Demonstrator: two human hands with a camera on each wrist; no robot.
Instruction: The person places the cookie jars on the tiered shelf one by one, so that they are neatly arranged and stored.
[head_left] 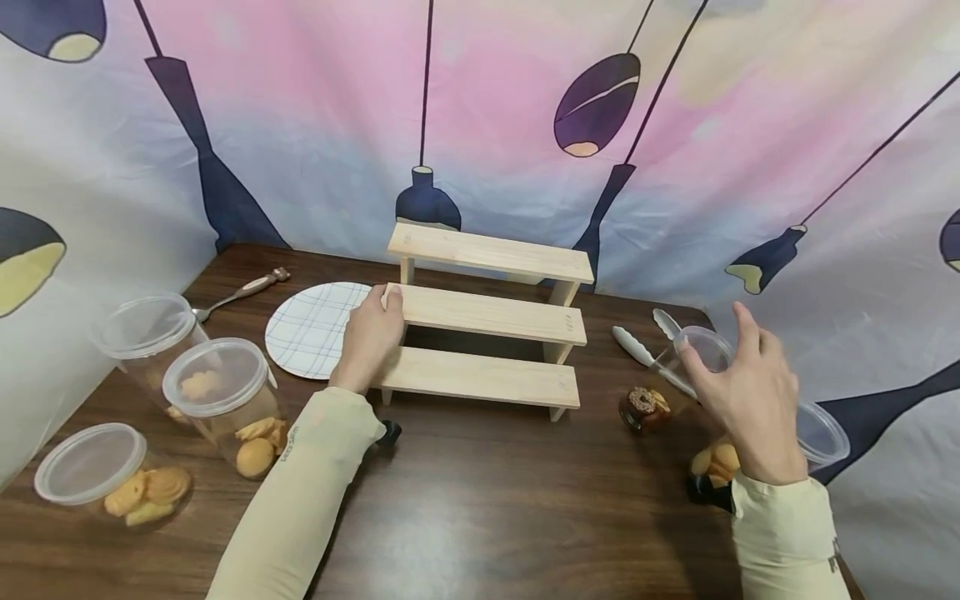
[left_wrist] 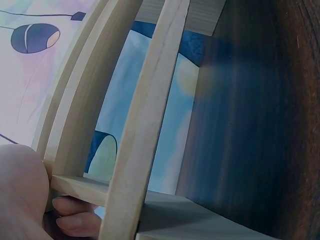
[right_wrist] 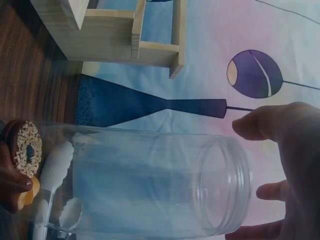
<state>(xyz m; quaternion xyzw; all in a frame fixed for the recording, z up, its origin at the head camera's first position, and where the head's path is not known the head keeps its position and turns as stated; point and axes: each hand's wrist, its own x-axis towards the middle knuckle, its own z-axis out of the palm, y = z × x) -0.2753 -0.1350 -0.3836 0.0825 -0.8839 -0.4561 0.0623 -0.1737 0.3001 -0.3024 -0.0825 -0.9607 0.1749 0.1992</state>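
Observation:
A pale wooden three-step display stand [head_left: 487, 312] stands near the back of the table. My left hand [head_left: 371, 333] grips the left end of its middle step, with the thumb on top; in the left wrist view its fingers [left_wrist: 77, 220] curl beneath the board. At the right, my right hand [head_left: 757, 392] has its thumb and fingers spread beside the top of a tall clear plastic jar [right_wrist: 145, 185]. A gap shows between fingertips and jar rim in the right wrist view. Chocolate ring-shaped treats with chopped nuts [right_wrist: 27, 150] lie in the jar's bottom.
Three lidded jars of cookies [head_left: 217, 400] stand at the left. Behind them are a fork [head_left: 251, 287] and a round checked plate [head_left: 307, 329]. Tongs [head_left: 633, 344] lie behind the right jar. Another lidded jar [head_left: 822, 433] is partly hidden by my right wrist. A printed cloth [head_left: 495, 100] hangs behind.

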